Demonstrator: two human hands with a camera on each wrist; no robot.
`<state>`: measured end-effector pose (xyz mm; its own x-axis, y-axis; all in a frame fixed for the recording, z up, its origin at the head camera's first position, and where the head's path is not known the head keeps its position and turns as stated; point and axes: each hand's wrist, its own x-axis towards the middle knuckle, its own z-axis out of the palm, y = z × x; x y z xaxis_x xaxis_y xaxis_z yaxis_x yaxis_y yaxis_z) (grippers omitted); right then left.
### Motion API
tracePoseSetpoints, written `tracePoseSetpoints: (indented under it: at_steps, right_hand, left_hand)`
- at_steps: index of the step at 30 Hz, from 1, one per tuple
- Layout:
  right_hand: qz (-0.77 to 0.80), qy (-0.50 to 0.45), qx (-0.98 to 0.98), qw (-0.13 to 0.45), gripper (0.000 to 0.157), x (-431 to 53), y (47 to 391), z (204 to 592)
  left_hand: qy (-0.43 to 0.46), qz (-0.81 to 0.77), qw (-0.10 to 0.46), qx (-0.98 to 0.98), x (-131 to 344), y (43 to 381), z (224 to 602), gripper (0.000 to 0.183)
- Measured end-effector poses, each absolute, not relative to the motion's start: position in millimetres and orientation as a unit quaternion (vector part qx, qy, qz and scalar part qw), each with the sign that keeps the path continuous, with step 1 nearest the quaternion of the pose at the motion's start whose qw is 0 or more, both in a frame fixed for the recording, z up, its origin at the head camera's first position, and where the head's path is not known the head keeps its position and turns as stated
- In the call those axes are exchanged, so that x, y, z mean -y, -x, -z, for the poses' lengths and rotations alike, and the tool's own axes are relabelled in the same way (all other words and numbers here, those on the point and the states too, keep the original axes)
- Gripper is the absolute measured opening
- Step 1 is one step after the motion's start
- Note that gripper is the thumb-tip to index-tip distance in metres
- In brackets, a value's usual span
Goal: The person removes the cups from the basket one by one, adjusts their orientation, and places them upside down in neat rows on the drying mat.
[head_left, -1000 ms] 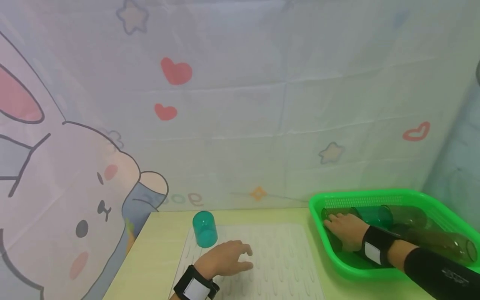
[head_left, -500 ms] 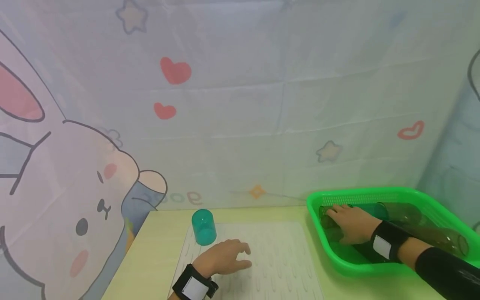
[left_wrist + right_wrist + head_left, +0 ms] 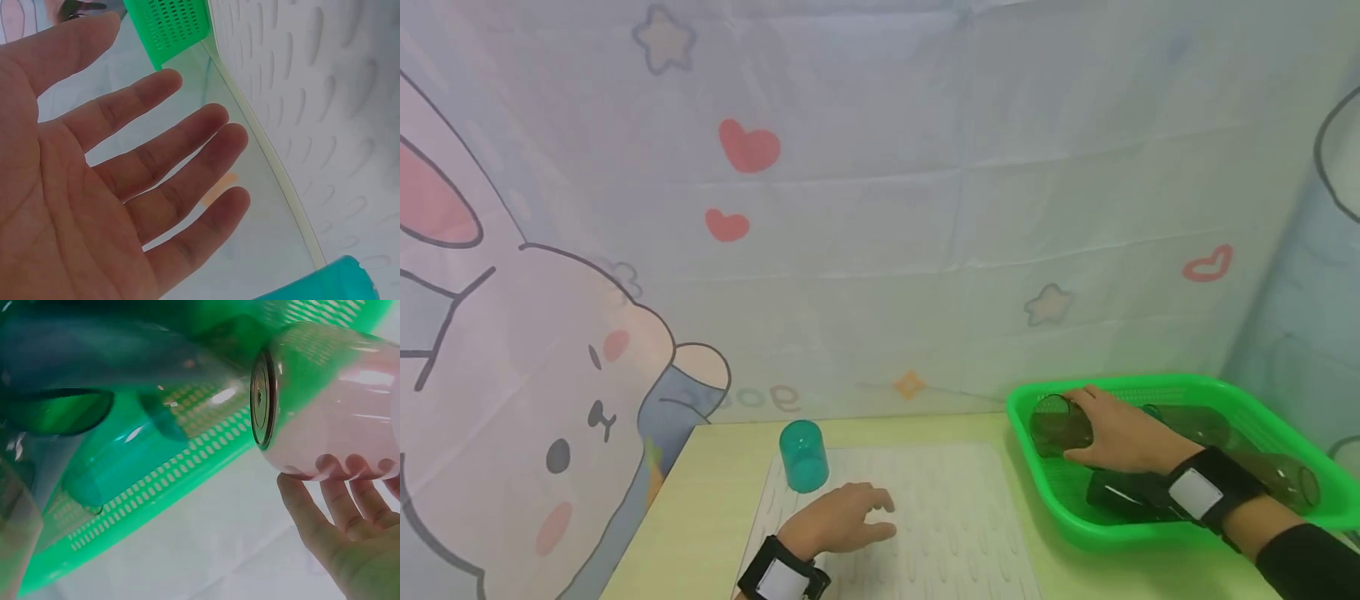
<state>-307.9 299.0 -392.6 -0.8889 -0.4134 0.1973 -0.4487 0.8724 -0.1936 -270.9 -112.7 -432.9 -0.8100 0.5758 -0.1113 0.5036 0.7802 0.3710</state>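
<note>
My right hand [image 3: 1123,433] grips a clear brownish cup [image 3: 1060,432] at the left end of the green basket [image 3: 1112,535]. In the right wrist view the fingers [image 3: 312,515] lie along one side of this tumbler-like cup [image 3: 337,406], whose round base faces the other cups; the thumb is hidden there. My left hand [image 3: 838,518] hangs over the white ridged mat [image 3: 955,508], fingers loosely bent, holding nothing. Behind it a teal cup [image 3: 805,457] stands upside down on the mat's far left corner; its edge [image 3: 331,284] shows in the left wrist view.
Several other cups lie on their sides in the basket, among them a teal one [image 3: 131,453], a brownish one [image 3: 1285,479] and a dark one [image 3: 1123,493]. A pale yellow table [image 3: 700,500] carries everything. A printed cloth [image 3: 880,208] hangs close behind.
My right hand has drawn the brownish cup up from among the others and tilted it, its rim now near the basket's left rim. The left hand stays nearly still.
</note>
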Motion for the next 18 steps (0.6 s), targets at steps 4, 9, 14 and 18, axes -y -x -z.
tracePoseSetpoints:
  at_steps: [4,9,14,18]
  right_hand:
    - [-0.166,-0.214,0.958,0.091,0.081,-296.1,300.7,387.3]
    - [-0.196,-0.215,0.949,0.120,0.080,-288.0,287.8,382.3]
    - [-0.222,-0.216,0.941,0.136,0.077,-272.0,272.3,378.6]
    - [-0.234,-0.222,0.935,0.145,0.072,-255.0,261.2,379.0]
  left_hand:
    - [-0.287,-0.173,0.109,-0.936,114.0,271.0,434.1,0.030]
    - [-0.295,-0.190,0.101,-0.931,113.0,270.6,434.2,0.030]
    - [-0.304,-0.211,0.094,-0.924,109.3,273.6,436.7,0.033]
    - [-0.311,-0.228,0.086,-0.919,105.2,277.9,441.1,0.034]
